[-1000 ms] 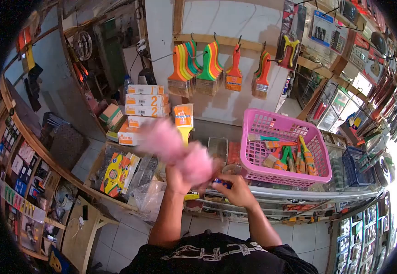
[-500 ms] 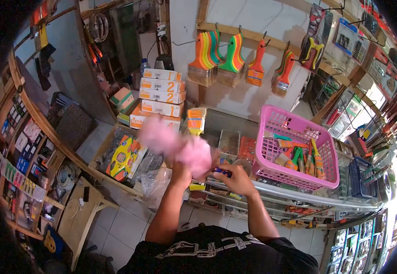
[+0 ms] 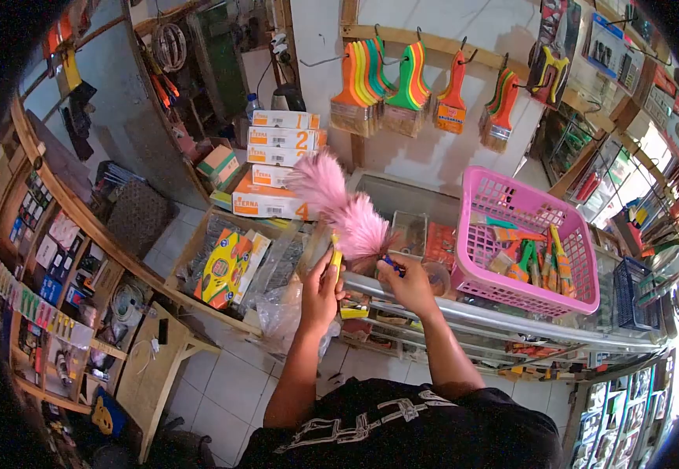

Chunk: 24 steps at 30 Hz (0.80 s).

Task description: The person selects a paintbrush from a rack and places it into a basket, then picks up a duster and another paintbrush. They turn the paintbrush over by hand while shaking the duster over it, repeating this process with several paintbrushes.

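My left hand [image 3: 320,295] is closed around the yellow handle of a paintbrush [image 3: 337,252], held upright. The rest of that brush is hidden behind pink feathers. In my right hand [image 3: 413,288] is the dark blue handle of a fluffy pink feather duster [image 3: 361,225]. Its feathers lean up and to the left, across the paintbrush and in front of the stacked boxes. Both hands are over the front edge of the glass counter [image 3: 390,191]. Right of them stands a pink plastic basket [image 3: 528,303] with several paintbrushes [image 3: 533,262] inside.
Several paintbrushes [image 3: 355,86] hang from hooks on the wall. White and orange boxes [image 3: 269,205] are stacked behind my left hand. A yellow and green package [image 3: 226,266] lies in a tray at the left. A wooden bench [image 3: 152,383] stands lower left.
The paintbrush's orange-labelled end was visible above the duster and is now covered by it. The duster, blurred before, shows sharply. The whole view has shifted slightly.
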Motion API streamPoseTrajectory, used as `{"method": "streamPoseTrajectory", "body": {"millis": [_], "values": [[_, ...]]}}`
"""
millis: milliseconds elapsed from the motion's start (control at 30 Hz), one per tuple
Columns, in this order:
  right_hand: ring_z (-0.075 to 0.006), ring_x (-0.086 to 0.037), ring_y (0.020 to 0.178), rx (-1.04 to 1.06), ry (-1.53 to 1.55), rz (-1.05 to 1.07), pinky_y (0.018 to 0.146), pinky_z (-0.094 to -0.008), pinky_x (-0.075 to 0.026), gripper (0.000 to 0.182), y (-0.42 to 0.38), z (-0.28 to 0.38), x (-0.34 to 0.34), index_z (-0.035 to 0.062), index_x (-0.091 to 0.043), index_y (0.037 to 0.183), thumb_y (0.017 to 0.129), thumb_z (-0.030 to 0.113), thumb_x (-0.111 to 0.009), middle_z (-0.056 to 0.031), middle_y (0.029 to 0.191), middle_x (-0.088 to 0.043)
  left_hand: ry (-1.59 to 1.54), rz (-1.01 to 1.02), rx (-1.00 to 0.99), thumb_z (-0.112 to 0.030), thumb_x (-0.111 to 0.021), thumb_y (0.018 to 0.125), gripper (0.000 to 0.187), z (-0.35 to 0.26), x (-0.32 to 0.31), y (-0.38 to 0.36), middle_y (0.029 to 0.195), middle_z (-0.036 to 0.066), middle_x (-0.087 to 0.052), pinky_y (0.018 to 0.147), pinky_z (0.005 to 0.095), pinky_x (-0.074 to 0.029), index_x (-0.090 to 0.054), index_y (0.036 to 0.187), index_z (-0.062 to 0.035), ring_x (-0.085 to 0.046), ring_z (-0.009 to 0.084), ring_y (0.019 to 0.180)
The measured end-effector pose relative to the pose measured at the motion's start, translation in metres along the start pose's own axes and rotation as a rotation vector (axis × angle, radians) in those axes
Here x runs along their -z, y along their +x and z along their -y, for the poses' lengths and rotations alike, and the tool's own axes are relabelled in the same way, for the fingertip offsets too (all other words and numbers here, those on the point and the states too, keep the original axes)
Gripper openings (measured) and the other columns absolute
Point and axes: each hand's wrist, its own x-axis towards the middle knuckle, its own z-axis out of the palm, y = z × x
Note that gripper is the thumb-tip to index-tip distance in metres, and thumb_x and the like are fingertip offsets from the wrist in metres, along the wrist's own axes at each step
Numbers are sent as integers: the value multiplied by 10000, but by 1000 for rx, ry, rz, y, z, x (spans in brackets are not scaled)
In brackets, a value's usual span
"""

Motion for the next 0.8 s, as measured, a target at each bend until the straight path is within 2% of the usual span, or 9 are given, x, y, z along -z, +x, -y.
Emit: {"method": "streamPoseTrajectory", "body": {"millis": [133, 233, 333, 433, 533, 800], "values": [[-251, -600, 700, -54, 23, -27, 685, -394, -477, 326, 9, -3, -8, -26, -686, 997, 982, 300, -674, -188, 805, -667, -60, -68, 17, -213, -495, 1104, 393, 6, 21, 6, 1022, 15, -586, 605, 214, -405, -536, 1480, -105, -423, 42, 687], [-329, -648, 809, 44, -32, -273, 756, -429, -492, 316, 18, -18, -23, -36, -675, 1070, 989, 268, -650, -216, 896, -679, -69, -106, 5, -219, -506, 1099, 395, 3, 34, 7, 1019, 13, -584, 618, 225, -397, -539, 1472, -92, -416, 48, 692], [-406, -641, 946, 78, -138, -258, 842, -467, -486, 303, 26, -19, -20, -39, -660, 1141, 984, 219, -633, -248, 991, -658, -102, -107, -3, -251, -536, 1088, 417, 6, 46, 11, 1004, 7, -573, 634, 228, -405, -538, 1464, -69, -416, 58, 701], [-446, -595, 1008, 127, -222, -273, 891, -499, -461, 294, 36, -33, -28, -36, -652, 1173, 978, 181, -619, -258, 1023, -630, -85, -121, 18, -254, -544, 1080, 430, 3, 48, 12, 1008, 13, -580, 634, 225, -409, -533, 1466, -64, -419, 56, 700], [-438, -587, 1044, 100, -459, -241, 935, -488, -456, 280, 47, -41, -39, -20, -678, 1148, 962, 189, -663, -249, 1065, -623, -138, -99, 22, -204, -519, 1093, 399, 14, 55, 20, 1030, 38, -615, 608, 230, -401, -535, 1465, -58, -422, 46, 685], [-448, -577, 1046, 61, -489, -358, 925, -521, -455, 253, 53, -25, -54, -46, -674, 1130, 960, 140, -648, -255, 1103, -612, -89, -17, 49, -214, -559, 1077, 390, 12, 56, 44, 1033, 44, -648, 614, 225, -430, -559, 1418, -24, -455, 39, 690]]}}
